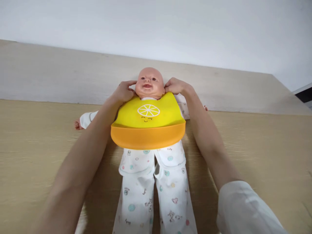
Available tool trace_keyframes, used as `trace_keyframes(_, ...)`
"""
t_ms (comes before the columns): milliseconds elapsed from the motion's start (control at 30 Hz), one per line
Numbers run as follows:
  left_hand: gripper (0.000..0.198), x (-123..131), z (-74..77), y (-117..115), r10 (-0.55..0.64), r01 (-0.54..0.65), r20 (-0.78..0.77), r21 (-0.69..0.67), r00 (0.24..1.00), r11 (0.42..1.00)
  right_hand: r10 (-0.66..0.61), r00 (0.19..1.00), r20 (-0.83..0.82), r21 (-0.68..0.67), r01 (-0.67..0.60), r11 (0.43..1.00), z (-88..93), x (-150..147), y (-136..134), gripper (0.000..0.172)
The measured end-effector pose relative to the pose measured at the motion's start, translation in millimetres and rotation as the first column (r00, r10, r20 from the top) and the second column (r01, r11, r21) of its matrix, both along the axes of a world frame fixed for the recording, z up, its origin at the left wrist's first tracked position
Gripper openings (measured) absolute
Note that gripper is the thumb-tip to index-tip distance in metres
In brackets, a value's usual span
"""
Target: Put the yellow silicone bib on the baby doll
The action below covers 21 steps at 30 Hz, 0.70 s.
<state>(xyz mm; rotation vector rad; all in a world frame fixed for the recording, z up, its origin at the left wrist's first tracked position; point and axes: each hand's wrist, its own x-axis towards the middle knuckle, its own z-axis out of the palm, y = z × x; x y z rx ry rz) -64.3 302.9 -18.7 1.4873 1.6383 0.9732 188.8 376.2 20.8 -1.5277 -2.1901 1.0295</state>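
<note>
A baby doll (149, 84) lies on its back on a light wood table (36, 156), with its head at the far end. It wears white pyjamas (153, 191) printed with small coloured motifs. A yellow silicone bib (148, 112) with an orange catch pocket covers its chest. My left hand (123, 92) rests at the left of the doll's neck, and my right hand (175, 86) at the right. Both touch the bib's upper edge area, but my fingertips are hidden at the neck, so any hold on the bib cannot be seen.
A beige board (60, 74) stands along the table's far side, with a white wall (156, 26) above it. A white sleeve (243, 208) covers my right forearm near the bottom right. A dark gap (302, 94) shows at the right edge.
</note>
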Motion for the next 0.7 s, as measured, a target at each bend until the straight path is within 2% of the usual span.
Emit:
trace_keyframes(100,0.050,1,7.9,-9,0.007,-0.007,0.000,-0.107,1.000,0.994,-0.056,0.995,-0.084,-0.058,0.051,0.997,-2.9,2,-8,0.016)
trace_keyframes(200,0.050,-4,21.4,-27,0.049,-0.057,-0.063,-0.119,0.997,0.991,-0.074,0.991,-0.108,-0.135,0.059,0.989,-1.3,7,-28,0.014)
trace_keyframes(267,0.051,-10,30.8,-45,0.068,-0.075,-0.069,-0.105,0.995,0.992,-0.122,0.975,-0.186,-0.180,0.088,0.980,1.1,14,-45,0.010)
trace_keyframes(333,0.051,-17,38.8,-66,0.060,-0.062,-0.017,-0.104,0.998,0.993,-0.191,0.920,-0.342,-0.245,0.109,0.963,3.5,22,-63,0.012)
trace_keyframes(433,0.056,-24,48.1,-99,0.050,-0.039,0.077,-0.128,0.996,0.991,-0.208,0.829,-0.520,-0.317,0.038,0.948,6.5,37,-91,0.024)
trace_keyframes(567,0.057,-24,57.4,-138,0.080,-0.045,0.180,-0.192,0.980,0.980,-0.222,0.804,-0.552,-0.404,-0.025,0.915,8.4,53,-123,0.036)
trace_keyframes(700,0.038,-16,59.4,-160,0.083,-0.029,0.293,-0.184,0.953,0.982,-0.293,0.735,-0.611,-0.449,-0.016,0.894,4.6,64,-143,0.036)
